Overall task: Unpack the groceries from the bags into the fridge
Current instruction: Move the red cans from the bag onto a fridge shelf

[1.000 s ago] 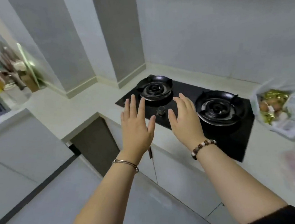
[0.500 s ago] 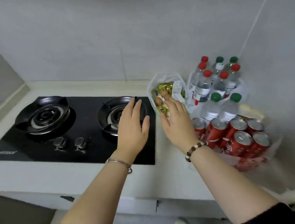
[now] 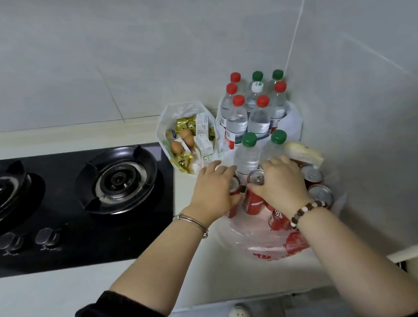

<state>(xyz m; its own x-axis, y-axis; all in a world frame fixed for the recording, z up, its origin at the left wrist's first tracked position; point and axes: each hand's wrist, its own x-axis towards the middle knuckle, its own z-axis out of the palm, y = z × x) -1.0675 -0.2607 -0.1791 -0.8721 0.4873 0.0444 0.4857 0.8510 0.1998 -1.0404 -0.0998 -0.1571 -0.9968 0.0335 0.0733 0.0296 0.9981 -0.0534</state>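
Note:
A clear plastic bag (image 3: 261, 244) on the counter's right end holds several red soda cans (image 3: 315, 174) and two green-capped water bottles (image 3: 249, 154). My left hand (image 3: 213, 193) curls around the leftmost red can (image 3: 234, 187) in that bag. Over the middle cans, my right hand (image 3: 281, 187) closes its fingers and thumb on a red can (image 3: 254, 200). Behind stands a pack of water bottles (image 3: 237, 123) with red and green caps. A small white bag (image 3: 161, 134) to the left holds eggs (image 3: 176, 147), gold-wrapped items and small cartons. No fridge is in view.
A black two-burner gas hob (image 3: 116, 179) fills the counter left of the bags, its knobs (image 3: 45, 238) near the front edge. Tiled walls meet in a corner behind the bottles. A pale wrapped block (image 3: 303, 152) lies against the right wall. The white counter edge (image 3: 63, 295) runs below.
My view swung right from the hob to the bags. Both hands moved forward and right from open in the air down onto the red cans and closed on them.

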